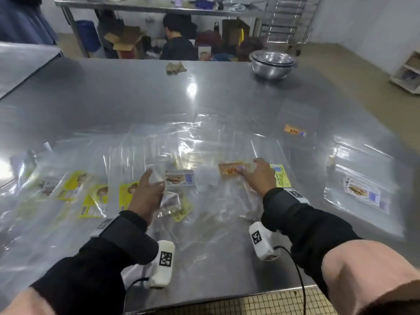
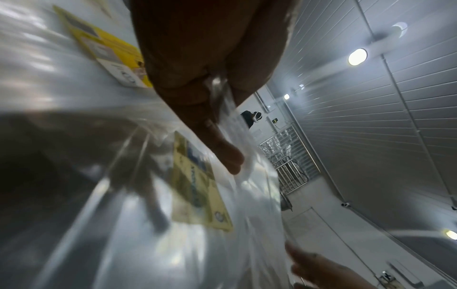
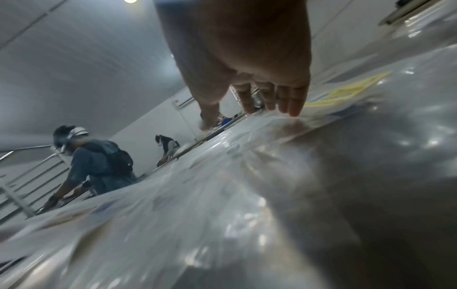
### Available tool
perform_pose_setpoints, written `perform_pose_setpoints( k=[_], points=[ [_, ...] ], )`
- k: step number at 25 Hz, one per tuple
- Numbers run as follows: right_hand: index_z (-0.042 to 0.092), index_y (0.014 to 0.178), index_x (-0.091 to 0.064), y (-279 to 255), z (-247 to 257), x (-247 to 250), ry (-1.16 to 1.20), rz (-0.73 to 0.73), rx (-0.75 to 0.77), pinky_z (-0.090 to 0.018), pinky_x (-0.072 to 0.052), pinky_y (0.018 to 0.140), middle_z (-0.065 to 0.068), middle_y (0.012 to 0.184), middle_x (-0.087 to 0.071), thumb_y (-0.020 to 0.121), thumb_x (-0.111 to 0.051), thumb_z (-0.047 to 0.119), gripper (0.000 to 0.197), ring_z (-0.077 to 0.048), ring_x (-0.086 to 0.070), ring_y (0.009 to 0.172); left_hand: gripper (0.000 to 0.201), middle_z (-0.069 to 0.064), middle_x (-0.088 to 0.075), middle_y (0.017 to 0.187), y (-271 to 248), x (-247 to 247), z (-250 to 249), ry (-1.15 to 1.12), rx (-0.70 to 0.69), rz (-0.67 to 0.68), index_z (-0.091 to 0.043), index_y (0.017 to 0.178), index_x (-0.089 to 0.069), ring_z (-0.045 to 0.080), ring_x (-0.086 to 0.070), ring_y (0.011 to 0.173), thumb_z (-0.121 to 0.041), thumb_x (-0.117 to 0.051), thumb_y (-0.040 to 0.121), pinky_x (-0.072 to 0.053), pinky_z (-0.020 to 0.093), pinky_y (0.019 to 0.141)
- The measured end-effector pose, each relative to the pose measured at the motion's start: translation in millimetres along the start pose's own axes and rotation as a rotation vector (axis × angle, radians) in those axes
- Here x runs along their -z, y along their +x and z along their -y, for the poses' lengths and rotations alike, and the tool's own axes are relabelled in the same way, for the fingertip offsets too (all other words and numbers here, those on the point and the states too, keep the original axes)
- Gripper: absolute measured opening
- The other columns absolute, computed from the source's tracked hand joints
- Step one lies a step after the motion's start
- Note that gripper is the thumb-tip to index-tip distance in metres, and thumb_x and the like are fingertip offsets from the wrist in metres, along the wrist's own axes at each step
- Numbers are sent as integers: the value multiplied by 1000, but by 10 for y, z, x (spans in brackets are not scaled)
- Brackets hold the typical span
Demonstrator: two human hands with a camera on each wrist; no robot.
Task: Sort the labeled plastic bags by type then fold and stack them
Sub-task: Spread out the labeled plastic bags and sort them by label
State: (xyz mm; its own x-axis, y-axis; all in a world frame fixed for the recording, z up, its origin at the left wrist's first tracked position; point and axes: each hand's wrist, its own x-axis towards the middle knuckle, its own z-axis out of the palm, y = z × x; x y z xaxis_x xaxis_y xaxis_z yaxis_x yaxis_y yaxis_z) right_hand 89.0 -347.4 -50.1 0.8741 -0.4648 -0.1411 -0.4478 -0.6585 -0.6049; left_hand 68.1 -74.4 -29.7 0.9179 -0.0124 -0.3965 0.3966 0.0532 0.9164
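The left hand (image 1: 147,193) is stretched forward over the steel table (image 1: 113,98), thumb up and fingers pointing ahead. The left wrist view shows its thumb and fingers (image 2: 222,154) closed in a pinch on the edge of a clear bag (image 2: 247,195), which hangs from the pinch with a pale yellow label (image 2: 197,187) on it. The right hand (image 1: 258,176) reaches out flat, palm down, its straight fingers (image 3: 294,107) spread and resting their tips on the plastic; it grips nothing.

The labelled plastic bags (image 1: 141,155) lie scattered and overlapping across the near half of the table. The right hand's fingertips touch the orange-labelled bag (image 1: 231,169), and a yellow-labelled bag (image 1: 281,176) lies just beside that hand on its outer side. A white-labelled bag (image 1: 179,177) sits between the two hands, close to the left one. Several yellow-labelled bags (image 1: 91,194) spread out beyond the left hand. Well apart from the right hand, toward the table's right edge, lies a small pile of white-labelled bags (image 1: 363,192).

At the table's far right corner stand nested metal bowls (image 1: 272,62); a crumpled rag (image 1: 175,68) lies at the far edge. Beyond the table a person (image 1: 177,39) crouches by shelving.
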Motion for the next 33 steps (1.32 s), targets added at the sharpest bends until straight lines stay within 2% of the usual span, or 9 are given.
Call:
perform_pose_setpoints(
  k=[3, 8, 11, 14, 17, 20, 23, 30, 33],
  points=[
    [5, 132, -30, 52, 46, -2, -191, 54, -135, -43, -32, 102, -15, 135, -43, 73, -78, 33, 81, -35, -37, 127, 64, 11, -62, 105, -20, -83, -135, -54, -39, 56, -25, 149, -13, 23, -70, 67, 6, -34, 97, -59, 29, 59],
    [9, 133, -28, 162, 130, 5, 171, 18, -71, -37, -45, 90, -15, 123, -42, 72, -77, 7, 79, -31, -49, 108, 62, 17, -55, 125, 137, -149, -414, -130, -82, 84, -24, 150, -10, 16, -71, 60, 3, -33, 99, -58, 26, 56],
    [15, 118, -49, 228, 110, 109, 299, 16, 36, -28, -40, 78, -10, 109, -44, 74, -75, 5, 53, -23, -49, 94, 61, 18, -55, 122, 313, -268, -512, -170, -104, 128, -23, 149, -12, 15, -70, 59, 5, -30, 98, -58, 25, 55],
    [6, 106, -58, 312, 66, 223, 434, 76, -8, -24, -43, 66, -6, 95, -54, 87, -63, 8, 20, -16, -52, 79, 61, 17, -54, 120, 397, -443, -497, -204, -106, 130, -23, 148, -13, 16, -70, 60, 7, -27, 97, -58, 26, 56],
    [-6, 117, -58, 491, -77, 344, 407, 150, -46, -17, -43, 50, -6, 81, -55, 88, -49, -9, 30, -14, -49, 61, 62, 17, -55, 118, 388, -578, -487, -174, -106, 130, -22, 149, -13, 17, -70, 60, 7, -28, 96, -59, 28, 59],
    [1, 128, -54, 791, -181, 582, 88, 176, 66, -26, -49, 73, -11, 109, -55, 86, -45, -12, 45, -20, -54, 82, 62, 13, -56, 112, 426, -737, -495, -167, -115, 74, -21, 148, -13, 16, -70, 59, 7, -29, 96, -59, 26, 57],
    [5, 137, -45, 1144, -342, 882, -211, 197, 226, -30, -31, 105, -12, 143, -40, 85, -41, -13, 55, -27, -44, 126, 62, 13, -57, 114, 462, -956, -477, -140, -121, 20, -23, 148, -12, 17, -71, 63, 6, -31, 96, -58, 25, 56],
    [-11, 124, -50, 1894, -866, 1336, -109, -141, 150, -33, -33, 96, -24, 135, -45, 91, -45, -5, 34, -38, -46, 121, 62, 15, -56, 115, 494, -1397, -323, -123, -124, -108, -22, 149, -12, 14, -70, 59, 6, -30, 97, -58, 24, 55],
    [-14, 120, -48, 2025, -1085, 1307, -115, -74, 36, -33, -32, 96, -30, 130, -46, 94, -44, 3, 32, -40, -44, 120, 60, 12, -59, 109, 458, -1500, -261, -116, -124, -139, -22, 149, -12, 13, -71, 60, 4, -31, 98, -56, 23, 52]
  ],
)
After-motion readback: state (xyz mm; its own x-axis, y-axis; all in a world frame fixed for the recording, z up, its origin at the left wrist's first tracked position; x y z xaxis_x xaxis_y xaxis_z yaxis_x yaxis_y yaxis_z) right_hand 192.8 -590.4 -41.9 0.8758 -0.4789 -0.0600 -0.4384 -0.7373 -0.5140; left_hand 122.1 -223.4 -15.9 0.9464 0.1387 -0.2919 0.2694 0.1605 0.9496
